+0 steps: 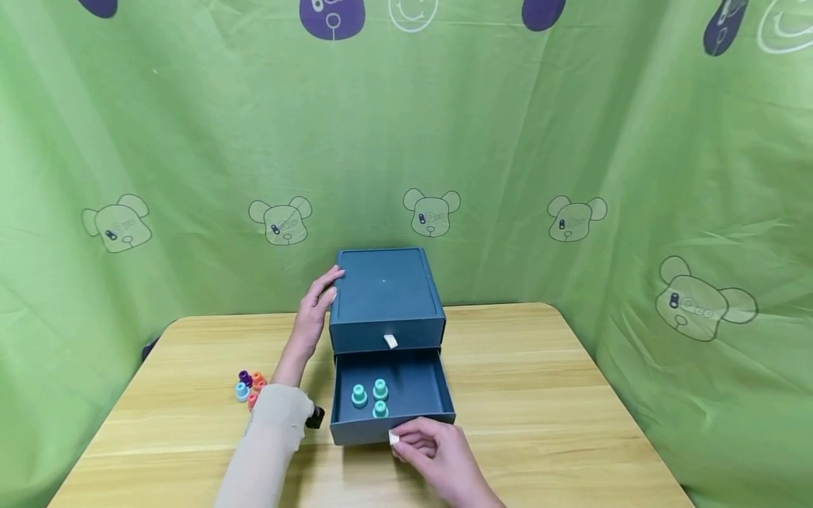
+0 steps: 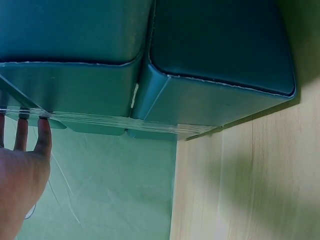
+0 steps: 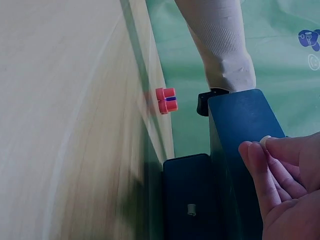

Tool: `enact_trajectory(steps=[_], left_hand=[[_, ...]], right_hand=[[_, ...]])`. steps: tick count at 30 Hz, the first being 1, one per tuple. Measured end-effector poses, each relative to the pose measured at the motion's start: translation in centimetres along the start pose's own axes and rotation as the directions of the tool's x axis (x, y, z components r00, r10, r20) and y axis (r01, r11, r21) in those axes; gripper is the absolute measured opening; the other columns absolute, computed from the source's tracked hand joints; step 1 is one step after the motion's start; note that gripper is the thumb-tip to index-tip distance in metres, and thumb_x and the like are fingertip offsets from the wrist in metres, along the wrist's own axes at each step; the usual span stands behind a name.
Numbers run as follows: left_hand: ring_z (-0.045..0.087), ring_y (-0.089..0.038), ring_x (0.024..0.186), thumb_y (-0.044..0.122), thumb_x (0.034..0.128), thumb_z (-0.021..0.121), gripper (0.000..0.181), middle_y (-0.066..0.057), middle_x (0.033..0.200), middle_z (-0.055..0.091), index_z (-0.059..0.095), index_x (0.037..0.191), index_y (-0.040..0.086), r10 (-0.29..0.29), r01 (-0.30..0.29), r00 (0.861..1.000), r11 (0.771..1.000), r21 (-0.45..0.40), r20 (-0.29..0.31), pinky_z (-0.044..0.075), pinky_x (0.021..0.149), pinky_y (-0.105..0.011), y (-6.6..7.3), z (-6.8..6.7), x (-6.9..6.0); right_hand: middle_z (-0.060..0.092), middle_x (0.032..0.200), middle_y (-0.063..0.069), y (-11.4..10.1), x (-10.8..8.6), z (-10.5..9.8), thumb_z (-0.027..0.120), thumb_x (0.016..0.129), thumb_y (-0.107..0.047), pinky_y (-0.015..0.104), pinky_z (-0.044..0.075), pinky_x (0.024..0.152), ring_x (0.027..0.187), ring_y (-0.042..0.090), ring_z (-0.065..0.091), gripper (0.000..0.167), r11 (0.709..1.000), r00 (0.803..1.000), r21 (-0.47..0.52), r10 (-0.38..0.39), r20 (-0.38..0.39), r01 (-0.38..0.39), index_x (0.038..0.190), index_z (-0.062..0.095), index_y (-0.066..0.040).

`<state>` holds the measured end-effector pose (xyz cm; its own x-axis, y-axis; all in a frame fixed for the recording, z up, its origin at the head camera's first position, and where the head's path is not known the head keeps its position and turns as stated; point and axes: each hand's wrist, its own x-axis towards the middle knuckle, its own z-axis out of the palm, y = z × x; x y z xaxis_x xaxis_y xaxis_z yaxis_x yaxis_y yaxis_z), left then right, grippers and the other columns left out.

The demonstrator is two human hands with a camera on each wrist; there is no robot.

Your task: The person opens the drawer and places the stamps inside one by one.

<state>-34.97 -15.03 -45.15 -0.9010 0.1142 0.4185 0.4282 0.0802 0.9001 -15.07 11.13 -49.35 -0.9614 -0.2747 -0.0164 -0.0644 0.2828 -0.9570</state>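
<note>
A dark blue two-drawer cabinet (image 1: pixel 384 286) stands on the table, its lower drawer (image 1: pixel 416 384) pulled out and its upper drawer closed. Three teal pegs (image 1: pixel 380 389) stand inside the lower drawer, towards its left. My left hand (image 1: pixel 311 317) rests against the cabinet's upper left side, fingertips at the top edge; the left wrist view shows that hand (image 2: pixel 25 170) with fingers extended against the cabinet side (image 2: pixel 90 92). My right hand (image 1: pixel 441 455) pinches the lower drawer's white handle (image 1: pixel 394 438) between thumb and fingers, as the right wrist view of the hand (image 3: pixel 290 180) also shows.
Several small pegs in orange, purple and light blue (image 1: pixel 243 391) lie on the wooden table (image 1: pixel 527 395), left of the cabinet and beside my left forearm. The upper drawer has a white handle (image 1: pixel 390 341). A green curtain (image 1: pixel 495 141) hangs behind and around the table.
</note>
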Motion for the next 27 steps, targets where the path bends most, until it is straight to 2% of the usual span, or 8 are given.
enact_trajectory(steps=[3, 12, 15, 21, 27], left_hand=[[0.024, -0.029, 0.158, 0.021, 0.11, 0.046, 0.044, -0.007, 0.169, 0.034, 0.051, 0.152, 0.008, 0.004, -0.004, 1.0, 1.0, 0.002, -0.009, 0.016, 0.127, -0.057, -1.0, 0.0, 0.2], [0.028, -0.022, 0.157, 0.028, 0.1091, 0.048, 0.042, 0.003, 0.166, 0.039, 0.056, 0.149, 0.019, 0.019, -0.019, 1.0, 1.0, 0.013, -0.019, 0.018, 0.127, -0.057, -1.4, -0.1, 0.2], [0.028, -0.022, 0.157, 0.028, 0.1092, 0.048, 0.042, 0.004, 0.166, 0.04, 0.056, 0.149, 0.02, 0.016, -0.015, 1.0, 1.0, 0.017, -0.021, 0.019, 0.127, -0.058, -1.4, -0.1, 0.2], [0.026, -0.026, 0.158, 0.023, 0.1092, 0.048, 0.044, -0.002, 0.168, 0.037, 0.053, 0.151, 0.012, 0.017, -0.017, 1.0, 1.0, -0.007, -0.018, 0.016, 0.127, -0.059, -1.4, 0.0, 0.3], [0.027, -0.024, 0.157, 0.027, 0.1092, 0.048, 0.043, 0.002, 0.167, 0.038, 0.055, 0.15, 0.017, 0.009, -0.009, 1.0, 1.0, 0.013, -0.018, 0.018, 0.126, -0.058, -1.4, -0.1, 0.3]], right_hand=[[0.079, 0.093, 0.002, 0.0, 0.1, 0.0, 0.079, 0.093, -0.019, 0.02, 0.06, 0.073, 0.086, 0.028, 0.077, 0.016, 1.0, 1.0, 0.003, 0.004, -0.007, -0.004, 0.105, 0.078, -0.009], [0.079, 0.09, 0.002, 0.0, 0.6, -0.2, 0.079, 0.092, -0.02, 0.019, 0.06, 0.072, 0.085, 0.03, 0.078, 0.017, 1.0, 1.0, -0.011, -0.022, -0.017, 0.022, 0.105, 0.078, -0.009], [0.079, 0.092, 0.005, -0.2, 0.7, -0.3, 0.078, 0.093, -0.017, 0.02, 0.06, 0.072, 0.086, 0.032, 0.077, 0.016, 1.0, 1.0, -0.005, -0.014, -0.011, 0.014, 0.106, 0.077, -0.008], [0.08, 0.093, 0.007, -0.4, 1.3, -0.6, 0.076, 0.094, -0.014, 0.021, 0.061, 0.073, 0.088, 0.033, 0.077, 0.015, 1.0, 1.0, -0.01, -0.016, -0.002, 0.016, 0.107, 0.077, -0.006], [0.08, 0.091, 0.005, -0.3, 2.0, -0.8, 0.076, 0.094, -0.013, 0.022, 0.061, 0.073, 0.084, 0.028, 0.078, 0.013, 0.998, 0.998, -0.025, -0.06, -0.012, 0.06, 0.105, 0.077, -0.007]])
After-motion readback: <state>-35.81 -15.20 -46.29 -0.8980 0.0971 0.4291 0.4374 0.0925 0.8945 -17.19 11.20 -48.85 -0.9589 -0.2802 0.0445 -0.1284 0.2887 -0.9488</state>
